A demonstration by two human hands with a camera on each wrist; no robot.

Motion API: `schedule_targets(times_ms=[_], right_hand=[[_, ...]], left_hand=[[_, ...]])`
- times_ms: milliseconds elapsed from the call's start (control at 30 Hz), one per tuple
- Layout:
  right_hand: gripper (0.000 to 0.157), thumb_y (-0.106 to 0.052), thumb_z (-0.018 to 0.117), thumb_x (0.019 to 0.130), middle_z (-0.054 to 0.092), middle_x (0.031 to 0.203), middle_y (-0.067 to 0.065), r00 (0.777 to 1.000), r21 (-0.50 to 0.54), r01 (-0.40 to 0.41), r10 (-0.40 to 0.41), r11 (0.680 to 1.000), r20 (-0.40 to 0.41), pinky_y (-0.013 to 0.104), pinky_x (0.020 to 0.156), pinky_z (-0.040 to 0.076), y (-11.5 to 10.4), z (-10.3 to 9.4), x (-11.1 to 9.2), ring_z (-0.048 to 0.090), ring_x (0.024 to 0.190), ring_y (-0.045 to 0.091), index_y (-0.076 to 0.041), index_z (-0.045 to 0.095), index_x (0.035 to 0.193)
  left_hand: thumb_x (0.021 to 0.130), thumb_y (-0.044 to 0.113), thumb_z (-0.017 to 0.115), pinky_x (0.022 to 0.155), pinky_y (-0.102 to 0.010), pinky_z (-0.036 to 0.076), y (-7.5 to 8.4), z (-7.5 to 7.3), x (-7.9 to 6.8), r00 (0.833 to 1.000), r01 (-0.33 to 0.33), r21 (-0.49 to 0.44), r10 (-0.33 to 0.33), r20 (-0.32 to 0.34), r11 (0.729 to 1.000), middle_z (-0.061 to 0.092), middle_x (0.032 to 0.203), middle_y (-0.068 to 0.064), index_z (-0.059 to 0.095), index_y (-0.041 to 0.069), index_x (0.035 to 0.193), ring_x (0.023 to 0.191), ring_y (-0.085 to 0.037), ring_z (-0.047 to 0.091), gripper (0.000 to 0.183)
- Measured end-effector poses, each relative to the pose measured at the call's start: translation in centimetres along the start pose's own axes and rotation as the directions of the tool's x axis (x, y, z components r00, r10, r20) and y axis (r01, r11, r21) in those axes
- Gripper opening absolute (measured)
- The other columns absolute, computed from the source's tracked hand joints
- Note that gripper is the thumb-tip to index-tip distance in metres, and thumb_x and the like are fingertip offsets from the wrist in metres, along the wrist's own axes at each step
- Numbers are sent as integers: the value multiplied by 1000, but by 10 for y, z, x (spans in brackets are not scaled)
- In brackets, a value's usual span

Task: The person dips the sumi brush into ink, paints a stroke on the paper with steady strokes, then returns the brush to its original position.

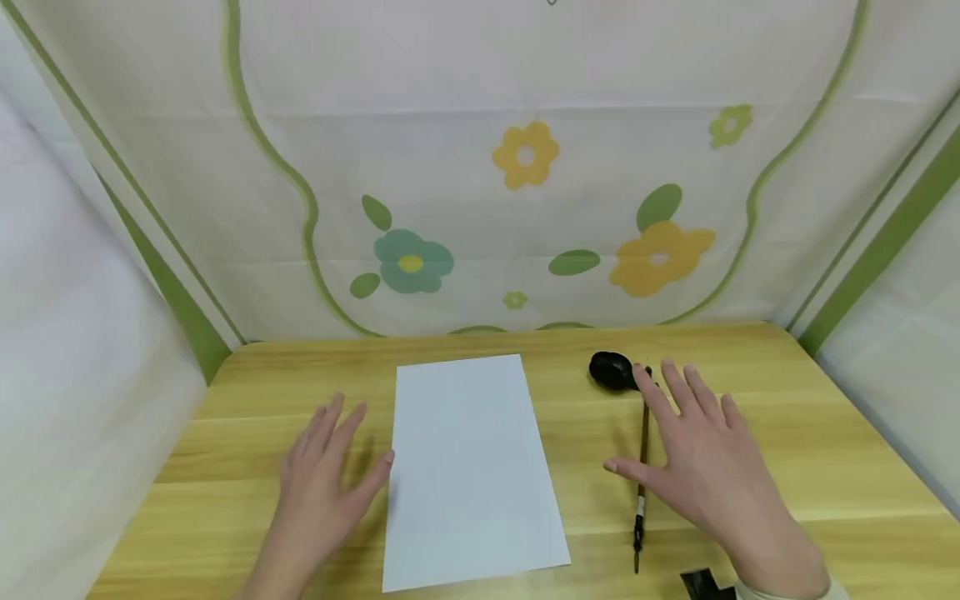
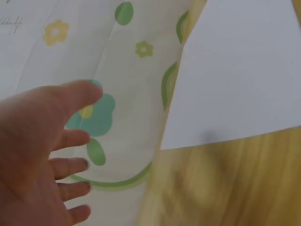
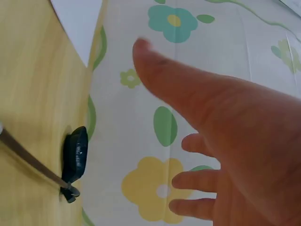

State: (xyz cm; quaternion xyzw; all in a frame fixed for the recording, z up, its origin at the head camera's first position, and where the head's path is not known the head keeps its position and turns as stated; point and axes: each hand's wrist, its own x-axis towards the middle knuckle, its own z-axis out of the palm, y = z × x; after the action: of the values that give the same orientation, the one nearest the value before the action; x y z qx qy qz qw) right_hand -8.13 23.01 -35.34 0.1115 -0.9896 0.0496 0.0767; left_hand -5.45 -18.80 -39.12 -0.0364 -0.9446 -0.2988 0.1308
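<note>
A white sheet of paper (image 1: 465, 475) lies lengthwise on the wooden table. Left of it hovers my left hand (image 1: 318, 483), fingers spread, with the thumb tip overlapping the paper's left edge in the head view. My right hand (image 1: 708, 467) is held palm down on the right side, fingers apart and holding nothing. Just left of its palm is a thin brush (image 1: 643, 450) with a brown handle and dark lower end. The handle's far end leans on the narrow end of a small black rounded object (image 1: 611, 371), partly hidden by my right index finger in the head view.
At the front edge, beside my right wrist, lies a small black piece (image 1: 705, 585). A white cloth with printed flowers (image 1: 480, 225) hangs along the table's back edge. More white cloth hangs at the left (image 1: 82, 358) and right (image 1: 900, 333) sides.
</note>
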Motion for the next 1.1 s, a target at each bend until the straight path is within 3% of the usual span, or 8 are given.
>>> schedule_targets(times_ms=[100,300,400,533,733,833,967,1100], right_hand=[[109,-56,88,84,39,168,29,1000,66,30,-30,997,1,76,111,42,3,5,-4,40,152,55,-15,33,169],[98,-42,91,85,42,166,24,999,202,24,-28,979,17,70,100,53,13,17,-11,51,142,51,-14,42,164],[98,-43,91,85,43,167,21,1000,252,2,-9,968,27,71,99,53,18,22,-14,50,143,50,-15,41,165],[95,-43,90,86,48,162,18,999,328,-32,19,944,42,73,99,52,21,29,-16,52,142,48,-17,43,164],[85,-42,92,85,58,145,16,997,406,-77,69,911,34,69,96,55,27,39,-23,64,124,47,-12,54,154],[81,-38,94,83,63,137,13,997,420,-67,76,905,-6,54,90,62,30,42,-22,68,117,40,-10,58,150],[72,-32,96,81,70,125,8,994,422,-72,102,904,-48,30,77,61,35,46,-20,67,108,29,-9,65,142],[67,-27,97,80,72,125,7,993,476,-70,105,877,-48,25,77,61,38,54,-20,66,110,27,-11,68,138]], left_hand=[[101,26,77,115,-79,36,0,6,-6,999,35,-145,-34,10,989,54,160,-22,65,6,145,148,-53,47,50],[99,14,78,109,-44,57,-1,18,-15,996,77,-305,-86,-15,949,72,142,-8,71,12,137,132,-29,67,39],[98,9,78,107,-34,58,-2,26,-17,996,83,-332,-91,-8,940,73,141,-4,72,13,137,128,-21,68,39],[97,8,79,109,-41,57,-4,32,-18,989,150,-363,-142,50,920,70,144,-4,70,14,139,132,-24,66,43],[96,14,81,121,-53,45,-6,40,-23,949,302,-383,-238,206,873,58,158,-7,63,17,148,148,-34,55,55],[96,14,81,124,-53,41,-8,42,-26,936,340,-381,-270,226,860,55,161,-4,63,20,148,154,-33,49,55],[95,13,82,122,-35,44,-10,44,-28,941,332,-404,-271,201,852,58,159,-3,67,21,143,152,-31,51,51],[93,13,84,118,-20,39,-13,44,-29,946,318,-416,-258,195,852,58,158,0,73,21,134,154,-30,48,44]])
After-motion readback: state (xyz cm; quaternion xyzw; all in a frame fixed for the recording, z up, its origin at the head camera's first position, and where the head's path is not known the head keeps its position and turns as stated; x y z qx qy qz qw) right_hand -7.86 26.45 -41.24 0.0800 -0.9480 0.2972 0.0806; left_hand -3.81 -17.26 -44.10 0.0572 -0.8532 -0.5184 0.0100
